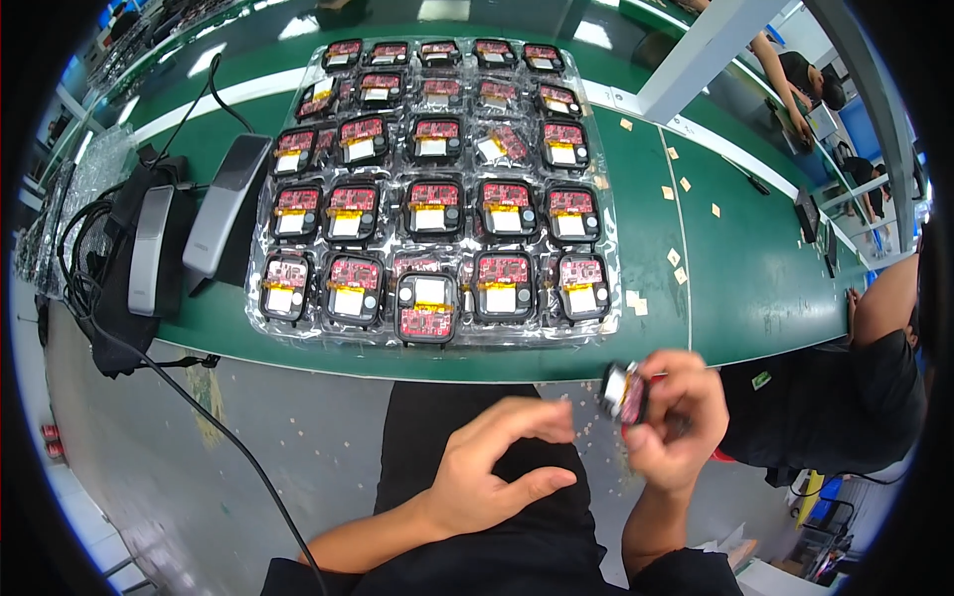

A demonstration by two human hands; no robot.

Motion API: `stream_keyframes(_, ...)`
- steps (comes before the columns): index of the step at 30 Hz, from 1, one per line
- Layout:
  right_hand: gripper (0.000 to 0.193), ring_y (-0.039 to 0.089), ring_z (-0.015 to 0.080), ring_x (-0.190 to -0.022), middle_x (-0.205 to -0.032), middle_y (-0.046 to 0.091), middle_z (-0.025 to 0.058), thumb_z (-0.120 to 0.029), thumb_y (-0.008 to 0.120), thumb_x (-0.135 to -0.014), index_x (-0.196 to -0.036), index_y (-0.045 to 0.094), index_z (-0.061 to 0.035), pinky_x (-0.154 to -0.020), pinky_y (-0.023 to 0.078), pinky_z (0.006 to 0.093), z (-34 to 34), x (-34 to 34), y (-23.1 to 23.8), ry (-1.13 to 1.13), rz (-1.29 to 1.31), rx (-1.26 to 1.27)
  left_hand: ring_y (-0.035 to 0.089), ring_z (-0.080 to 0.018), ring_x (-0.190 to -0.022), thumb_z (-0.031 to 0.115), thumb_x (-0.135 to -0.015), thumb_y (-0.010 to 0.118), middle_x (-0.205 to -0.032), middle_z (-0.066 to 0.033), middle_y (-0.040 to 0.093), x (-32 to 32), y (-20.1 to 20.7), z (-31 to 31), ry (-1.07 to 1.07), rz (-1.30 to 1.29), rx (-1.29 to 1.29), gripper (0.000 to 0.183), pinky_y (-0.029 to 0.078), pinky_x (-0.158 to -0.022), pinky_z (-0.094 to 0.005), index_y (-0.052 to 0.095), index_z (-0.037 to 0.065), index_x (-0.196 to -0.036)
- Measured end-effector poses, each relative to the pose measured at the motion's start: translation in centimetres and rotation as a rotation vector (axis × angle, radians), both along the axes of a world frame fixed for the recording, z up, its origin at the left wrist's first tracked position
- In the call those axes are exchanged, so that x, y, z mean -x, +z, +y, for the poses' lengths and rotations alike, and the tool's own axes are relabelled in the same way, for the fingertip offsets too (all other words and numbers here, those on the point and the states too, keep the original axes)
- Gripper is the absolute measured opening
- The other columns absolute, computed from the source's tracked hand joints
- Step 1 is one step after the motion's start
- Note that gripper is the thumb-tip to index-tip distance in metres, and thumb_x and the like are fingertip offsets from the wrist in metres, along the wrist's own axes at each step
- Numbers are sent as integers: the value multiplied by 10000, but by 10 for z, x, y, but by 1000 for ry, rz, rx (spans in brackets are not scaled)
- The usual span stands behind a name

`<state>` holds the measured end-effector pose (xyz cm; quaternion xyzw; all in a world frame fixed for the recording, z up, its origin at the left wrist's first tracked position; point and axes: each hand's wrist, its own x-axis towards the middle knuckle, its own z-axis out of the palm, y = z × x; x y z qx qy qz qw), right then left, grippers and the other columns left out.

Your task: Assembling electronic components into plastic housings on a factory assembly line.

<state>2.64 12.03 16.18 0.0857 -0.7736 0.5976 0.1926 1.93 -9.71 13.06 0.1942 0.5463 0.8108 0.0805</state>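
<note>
Between the fingers and thumb of my right hand [681,417] is a small black-framed device with a red circuit board [628,392], tilted and held just off the table's front edge. Beside it, above my lap, my left hand [502,452] holds nothing, its thumb apart from its fingers. On the table lies a clear plastic tray [383,336] with rows of similar devices, each showing a red board, a white block and yellow tape. One device [426,308] in the front row sits turned the other way round from those beside it, overlapping the tray's near edge.
Two grey-and-black devices [227,209] with black cables stand left of the tray. Small paper squares [676,260] and a screwdriver [747,177] lie on the green table [730,318]. A person in black [825,407] sits close on the right. A metal post [696,65] rises at the back.
</note>
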Motion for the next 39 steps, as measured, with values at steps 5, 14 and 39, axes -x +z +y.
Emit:
stream_keyframes(5, 414, 336, 4, -510, -1158, 702, 191, -108, 890, -725, -1013, 610, -7, -481, 338, 185, -32, -17, 2, 173, -138, -93, 556, -234, -1296, 93, -872, 841, -1398, -145, 520, -7, -10, 1, -102, -275, -273, 665, 471, -1107, -385, 521, -77, -1429)
stream_keyframes(14, 716, 630, 204, -740, -1050, 588, 131, -79, 852, -783, -1446, 586, -33, -598, 514, 294, -48, -4, 12, 248, -182, -429, 572, -239, -1291, 7, -855, 839, -1374, -172, 570, -11, -18, -17, 46, -391, -403, 666, 491, -1085, -377, 499, -59, -1423)
stream_keyframes(39, 269, 683, 217, -625, -839, 733, 106, 41, 788, -741, -1002, 748, -10, -552, 534, 315, -53, -3, -16, 97, 102, -479, 568, -228, -1286, -42, -830, 839, -1385, -146, 523, -10, -23, -27, 33, -301, -329, 611, 497, -1083, -364, 546, -62, -1366)
